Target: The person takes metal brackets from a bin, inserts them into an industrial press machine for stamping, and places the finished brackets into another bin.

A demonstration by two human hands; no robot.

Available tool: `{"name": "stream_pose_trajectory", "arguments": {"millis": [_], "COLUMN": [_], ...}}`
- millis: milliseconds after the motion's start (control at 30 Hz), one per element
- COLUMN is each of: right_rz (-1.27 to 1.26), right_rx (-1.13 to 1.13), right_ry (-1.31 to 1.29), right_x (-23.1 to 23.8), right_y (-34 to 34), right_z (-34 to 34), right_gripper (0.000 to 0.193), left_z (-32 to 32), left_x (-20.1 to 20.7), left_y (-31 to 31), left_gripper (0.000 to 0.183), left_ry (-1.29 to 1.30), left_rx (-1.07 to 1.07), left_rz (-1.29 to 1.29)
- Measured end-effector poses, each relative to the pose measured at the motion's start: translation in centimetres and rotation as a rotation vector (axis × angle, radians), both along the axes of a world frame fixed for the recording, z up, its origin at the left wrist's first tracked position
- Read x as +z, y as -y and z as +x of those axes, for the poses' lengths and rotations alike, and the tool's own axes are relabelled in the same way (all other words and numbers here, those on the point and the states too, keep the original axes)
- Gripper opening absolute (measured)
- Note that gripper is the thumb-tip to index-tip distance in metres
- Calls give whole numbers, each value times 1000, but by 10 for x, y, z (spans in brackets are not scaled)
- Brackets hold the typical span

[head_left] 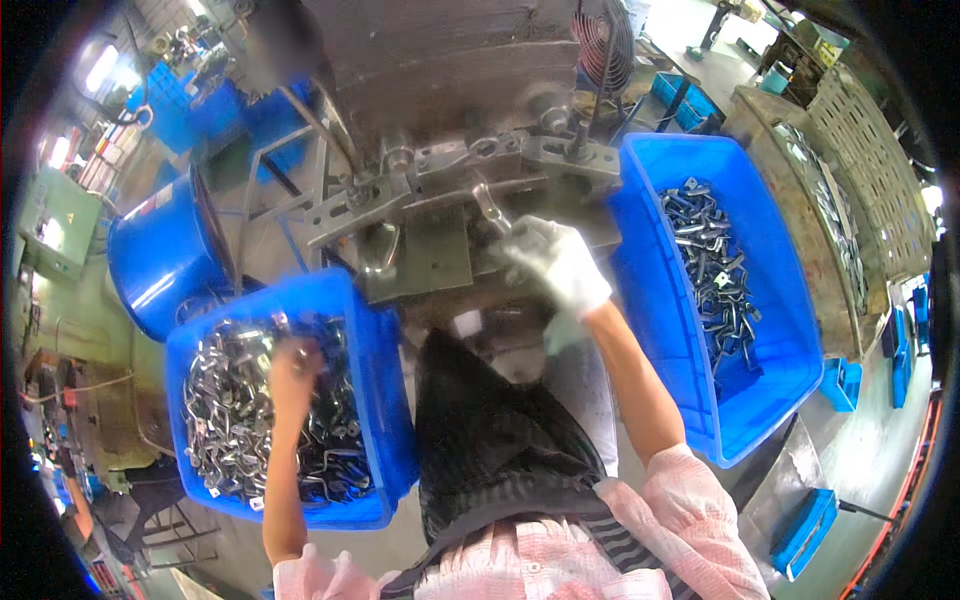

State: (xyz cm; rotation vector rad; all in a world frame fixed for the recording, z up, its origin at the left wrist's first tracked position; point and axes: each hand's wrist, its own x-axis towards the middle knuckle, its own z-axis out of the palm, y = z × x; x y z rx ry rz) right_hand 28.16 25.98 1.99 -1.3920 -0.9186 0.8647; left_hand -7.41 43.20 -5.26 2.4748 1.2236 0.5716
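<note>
My right hand (560,265), in a white glove, is closed on the near end of a shiny bent metal part (490,208). The part's far end points toward the dark metal fixture (437,250) of the machine in front of me. To the left, my left hand (295,365) reaches over a blue bin (385,400) heaped with bent metal pieces (225,400). Motion smears its fingers, so their closing and any piece in them cannot be made out. Another curved metal piece (380,255) shows at the fixture's left side.
On the right stands a second blue bin (770,270), partly filled with similar metal pieces (715,260). A blue drum (165,255) is beyond the left bin. Clamp bars (360,208) cross the machine front; a fan (603,45) stands behind, right. Part of another person (78,505) shows far left.
</note>
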Motion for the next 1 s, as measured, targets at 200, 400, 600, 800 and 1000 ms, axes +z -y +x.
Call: {"name": "stream_pose_trajectory", "arguments": {"millis": [200,400,600,800,1000], "right_rz": [-49,-8,28,18,35], "right_rx": [-244,-328,-298,-327,-297], "right_ry": [285,150,72,21,-25], "right_x": [-24,-42,-43,-44,-40], "right_y": [-37,-53,-52,-51,-48], "right_z": [8,8,11,11,12], "right_gripper": [28,27,28,25,20], "left_z": [21,33,31,19,-15], "left_x": [-68,-70,-68,-19,2], "left_y": [9,-2,5,13,12], "left_gripper": [32,25,19,19,16], "left_ry": [-397,-654,-318,-205,402], "left_rx": [-58,-137,-217,-136,175], "left_rz": [-97,-171,119,-94,-786]}}
